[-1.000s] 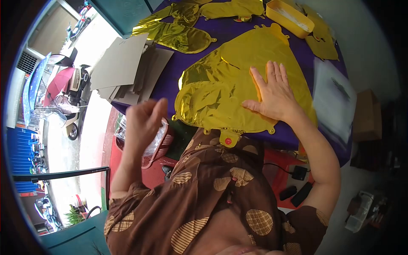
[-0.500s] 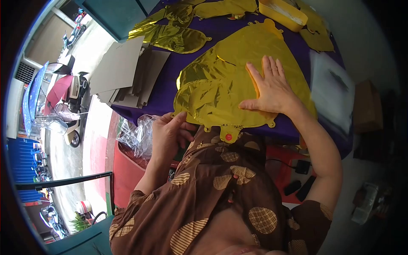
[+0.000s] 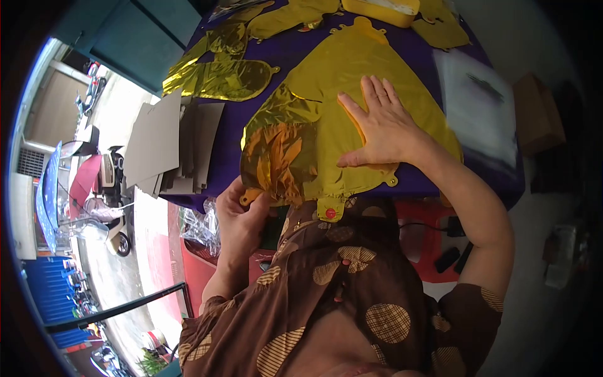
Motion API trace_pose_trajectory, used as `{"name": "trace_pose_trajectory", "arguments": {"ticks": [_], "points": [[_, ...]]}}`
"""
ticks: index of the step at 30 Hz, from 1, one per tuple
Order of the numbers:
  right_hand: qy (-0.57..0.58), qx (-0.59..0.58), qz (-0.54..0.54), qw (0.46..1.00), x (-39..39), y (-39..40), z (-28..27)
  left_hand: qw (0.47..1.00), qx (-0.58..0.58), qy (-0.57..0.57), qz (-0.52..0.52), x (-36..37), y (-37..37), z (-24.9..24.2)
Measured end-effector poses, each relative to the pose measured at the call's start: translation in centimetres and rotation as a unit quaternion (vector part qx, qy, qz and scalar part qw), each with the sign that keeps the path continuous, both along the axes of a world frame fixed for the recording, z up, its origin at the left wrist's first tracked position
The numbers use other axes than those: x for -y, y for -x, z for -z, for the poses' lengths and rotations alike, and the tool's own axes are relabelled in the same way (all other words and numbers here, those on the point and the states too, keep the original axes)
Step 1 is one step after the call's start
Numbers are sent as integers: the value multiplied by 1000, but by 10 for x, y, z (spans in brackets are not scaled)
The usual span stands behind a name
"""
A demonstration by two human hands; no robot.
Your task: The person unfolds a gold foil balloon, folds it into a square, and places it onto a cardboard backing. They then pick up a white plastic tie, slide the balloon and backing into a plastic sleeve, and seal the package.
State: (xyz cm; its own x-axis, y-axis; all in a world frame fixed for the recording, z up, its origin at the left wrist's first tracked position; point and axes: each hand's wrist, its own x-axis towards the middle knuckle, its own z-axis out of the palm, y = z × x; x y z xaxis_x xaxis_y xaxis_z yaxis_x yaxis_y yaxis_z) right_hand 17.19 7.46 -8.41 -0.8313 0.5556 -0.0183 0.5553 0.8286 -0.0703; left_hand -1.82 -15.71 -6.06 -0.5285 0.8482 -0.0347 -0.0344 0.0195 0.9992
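The palm of the right hand is hiding the middle of a flat gold foil balloon, which is lying on the purple-covered table with its lower edge reaching the person's lap. This hand is resting open, thumb and fingers spreading over the foil. The left hand is pinching the balloon's lower left corner, its curled fingers partly hiding the exact hold. The top edge of the view is cutting off the yellow tray, and shadow is making the clear container at far right hard to make out.

Half a second ago the lower left part was lying fairly smooth; now it is crumpling and showing orange tones above the left hand. A second ago that hand was hovering clear of the foil. The right hand is keeping its spread pose. The view is also shifting, bringing more of the green door into sight.

A tab at the lower edge is carrying a round red mark, its detail being too small to read. The grey cardboard sheets are showing plain faces.
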Motion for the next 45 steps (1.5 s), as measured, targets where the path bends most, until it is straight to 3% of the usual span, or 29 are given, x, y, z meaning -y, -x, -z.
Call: {"name": "trace_pose_trajectory", "arguments": {"ticks": [11, 13, 15, 16, 17, 18, 21, 22, 25, 32, 35, 45], "points": [[-8, -37, -1, 999, 4, -1, -1, 981, -4, 62, 185, -27, -11, -27], [-31, -35, -17, 999, 3, -1, 0, 943, -135, -41, 300, -38, -21, -33], [-77, -21, -42, 996, -3, -4, 5, 922, -148, -113, 340, -49, -17, -31], [-187, -18, -80, 979, -15, -8, 25, 928, -112, -120, 335, -50, -10, -24], [-162, -24, -79, 983, -13, -8, 21, 933, -76, -126, 328, -51, -4, -20], [-136, -30, -78, 987, -9, -9, 12, 946, -127, -95, 282, -53, 2, -20], [-128, -14, -71, 989, -8, -8, 8, 844, -475, -129, 211, -69, 17, -11], [-135, -6, -70, 988, -8, -8, 9, 817, -514, -151, 213, -73, 17, -9], [-138, 8, -67, 988, -7, -6, 8, 796, -522, -151, 267, -79, 13, -5], [-204, 0, -73, 976, -18, -5, 31, 788, -525, -141, 288, -89, -1, 5], [-91, -78, -71, 990, -10, -5, 18, 780, -541, -130, 286, -90, -1, 8], [-55, -47, -72, 995, -8, -7, 3, 771, -562, -104, 281, -88, -3, 13]]}}
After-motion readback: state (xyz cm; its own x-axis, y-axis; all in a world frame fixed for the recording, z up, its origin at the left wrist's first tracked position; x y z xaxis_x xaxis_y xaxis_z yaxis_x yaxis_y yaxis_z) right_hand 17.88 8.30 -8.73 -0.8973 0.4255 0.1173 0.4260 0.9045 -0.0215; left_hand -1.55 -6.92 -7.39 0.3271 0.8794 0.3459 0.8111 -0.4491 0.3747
